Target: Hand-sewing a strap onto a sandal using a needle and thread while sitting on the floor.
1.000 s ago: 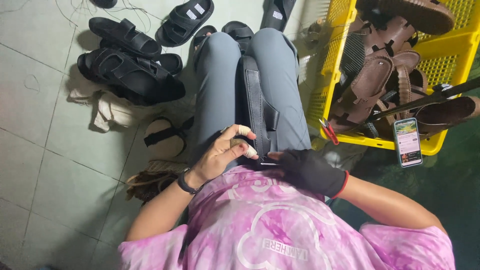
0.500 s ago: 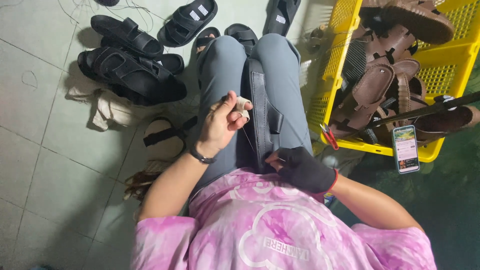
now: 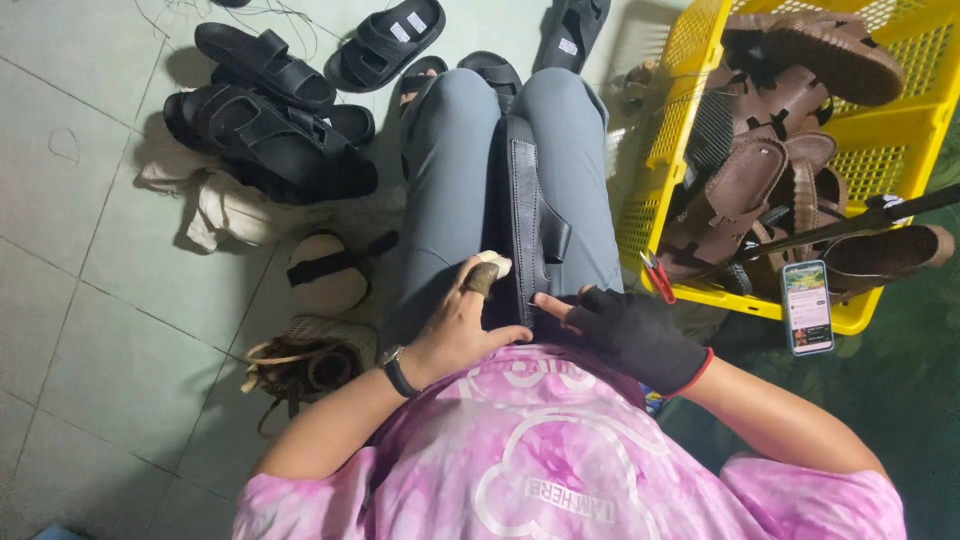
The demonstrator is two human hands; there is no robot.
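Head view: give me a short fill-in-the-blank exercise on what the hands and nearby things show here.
1. The right hand wears a fingerless glove coloured ____.
2. The black sandal lies between the person's ____.
3. The brown sandals sit in a basket coloured ____.
4. The left hand has a band on its ____.

Missing words: black; knees; yellow; wrist

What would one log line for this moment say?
left hand: on black sandal in lap | right hand: gloved, on sandal's near end | yellow basket: brown sandals

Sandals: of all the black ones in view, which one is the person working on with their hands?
The black sandal lying along the lap between the knees; both hands touch its near end, while the other black sandals lie on the floor.
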